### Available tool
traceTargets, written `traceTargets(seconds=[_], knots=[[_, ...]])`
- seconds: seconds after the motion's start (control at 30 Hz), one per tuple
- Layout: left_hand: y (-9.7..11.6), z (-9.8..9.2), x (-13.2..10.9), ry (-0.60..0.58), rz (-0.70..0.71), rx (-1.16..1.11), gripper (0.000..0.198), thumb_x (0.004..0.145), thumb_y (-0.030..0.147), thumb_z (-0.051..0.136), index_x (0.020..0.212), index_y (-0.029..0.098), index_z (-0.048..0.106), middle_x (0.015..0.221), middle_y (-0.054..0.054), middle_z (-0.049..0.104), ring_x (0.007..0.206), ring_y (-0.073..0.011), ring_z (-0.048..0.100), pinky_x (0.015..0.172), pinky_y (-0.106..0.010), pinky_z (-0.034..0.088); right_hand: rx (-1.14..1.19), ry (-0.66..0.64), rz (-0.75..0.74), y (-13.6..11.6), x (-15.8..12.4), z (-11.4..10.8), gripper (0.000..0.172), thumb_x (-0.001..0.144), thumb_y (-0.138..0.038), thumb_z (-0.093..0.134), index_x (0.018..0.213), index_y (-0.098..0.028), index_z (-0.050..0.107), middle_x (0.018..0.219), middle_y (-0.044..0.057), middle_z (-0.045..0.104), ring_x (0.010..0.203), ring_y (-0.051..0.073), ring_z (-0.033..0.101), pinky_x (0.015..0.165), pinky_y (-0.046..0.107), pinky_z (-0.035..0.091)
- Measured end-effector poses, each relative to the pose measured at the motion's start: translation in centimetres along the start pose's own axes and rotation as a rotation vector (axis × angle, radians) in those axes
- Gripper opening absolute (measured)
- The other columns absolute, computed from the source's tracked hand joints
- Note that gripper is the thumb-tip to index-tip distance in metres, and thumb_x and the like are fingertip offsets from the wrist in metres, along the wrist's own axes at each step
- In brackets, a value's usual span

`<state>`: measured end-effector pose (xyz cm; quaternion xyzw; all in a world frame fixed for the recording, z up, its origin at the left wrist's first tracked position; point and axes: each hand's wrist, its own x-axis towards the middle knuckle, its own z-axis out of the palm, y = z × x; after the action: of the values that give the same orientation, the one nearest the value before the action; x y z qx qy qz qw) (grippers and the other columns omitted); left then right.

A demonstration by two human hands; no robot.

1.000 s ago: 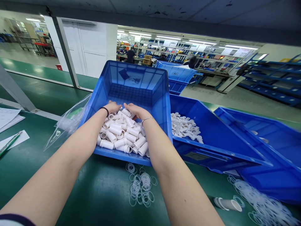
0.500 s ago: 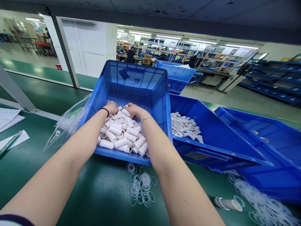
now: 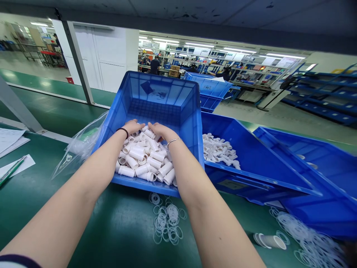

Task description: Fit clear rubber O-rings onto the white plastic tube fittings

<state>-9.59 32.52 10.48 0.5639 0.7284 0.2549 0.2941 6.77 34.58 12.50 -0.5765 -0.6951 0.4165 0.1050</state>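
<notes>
Both forearms reach into a tilted blue bin [image 3: 198, 123] that holds a pile of short white plastic tubes [image 3: 136, 153]. At the far side of the pile, my left hand [image 3: 134, 127] rests over the tubes with its fingertips partly hidden. My right hand [image 3: 159, 130] is close beside it, thumb towards the left hand. Its fingers close round a white tube at the top of the pile, though their tips are out of sight. A gap of a tube's width or less separates the two hands.
Loose clear rings [image 3: 168, 219] lie on the green table before the bin, with more rings [image 3: 315, 238] at right beside a ringed white tube [image 3: 270, 241]. Another blue bin [image 3: 251, 160] holds white fittings [image 3: 220, 149]. A plastic bag [image 3: 80, 143] and pen [image 3: 12, 171] are left.
My left hand has shifted slightly right, its fingers now reaching closer to my right hand. The right hand has barely moved. The bins and the rings stay put.
</notes>
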Motion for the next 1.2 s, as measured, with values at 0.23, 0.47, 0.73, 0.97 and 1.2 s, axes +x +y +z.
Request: traceTargets(seconds=[0.23, 0.47, 0.73, 0.97, 1.2], knots=[[0.2, 0.0, -0.4, -0.063, 0.04, -0.015, 0.055, 0.08, 0.065, 0.055, 0.106, 0.017, 0.065, 0.116, -0.012, 0.069, 0.104, -0.0271, 0.064, 0.078, -0.028, 0.051, 0.085, -0.053, -0.044, 0.3, 0.1, 0.1, 0.051, 0.098, -0.061, 0.031, 0.125, -0.02, 0.044, 0.12, 0.015, 0.059, 0.09, 0.03, 0.065, 0.069, 0.052, 0.058], [1.1, 0.0, -0.9, -0.127, 0.015, -0.077, 0.046, 0.08, 0.056, 0.057, 0.105, 0.019, 0.067, 0.1, -0.009, 0.073, 0.081, -0.0243, 0.067, 0.057, -0.027, 0.049, 0.126, -0.063, -0.012, 0.6, 0.6, -0.1, 0.057, 0.095, -0.067, 0.032, 0.129, -0.022, 0.044, 0.129, 0.014, 0.054, 0.099, 0.03, 0.062, 0.079, 0.053, 0.055], [1.5, -0.1, -0.9, -0.15, -0.04, -0.132, 0.054, 0.08, 0.059, 0.057, 0.117, 0.02, 0.062, 0.121, -0.011, 0.066, 0.094, -0.0255, 0.066, 0.062, -0.028, 0.053, 0.173, -0.084, 0.0, 0.9, 1.0, -0.5, 0.064, 0.094, -0.071, 0.03, 0.138, -0.025, 0.041, 0.132, 0.013, 0.053, 0.093, 0.027, 0.063, 0.076, 0.047, 0.055], [1.1, -0.1, -0.8, -0.187, -0.041, -0.054, 0.065, 0.074, 0.064, 0.061, 0.122, 0.021, 0.061, 0.131, -0.012, 0.061, 0.11, -0.0311, 0.061, 0.069, -0.03, 0.055, 0.173, -0.191, 0.023, 0.4, 0.8, 0.1, 0.079, 0.084, -0.083, 0.029, 0.137, -0.026, 0.041, 0.105, 0.011, 0.067, 0.068, 0.023, 0.064, 0.065, 0.039, 0.055], [1.1, 0.0, -0.8, -0.189, 0.023, -0.053, 0.056, 0.077, 0.06, 0.059, 0.116, 0.02, 0.064, 0.121, -0.008, 0.068, 0.106, -0.0259, 0.064, 0.075, -0.026, 0.052, 0.211, -0.26, 0.058, 0.0, 0.4, -0.4, 0.069, 0.088, -0.079, 0.029, 0.114, -0.02, 0.055, 0.086, 0.008, 0.068, 0.061, 0.019, 0.062, 0.067, 0.036, 0.054]])
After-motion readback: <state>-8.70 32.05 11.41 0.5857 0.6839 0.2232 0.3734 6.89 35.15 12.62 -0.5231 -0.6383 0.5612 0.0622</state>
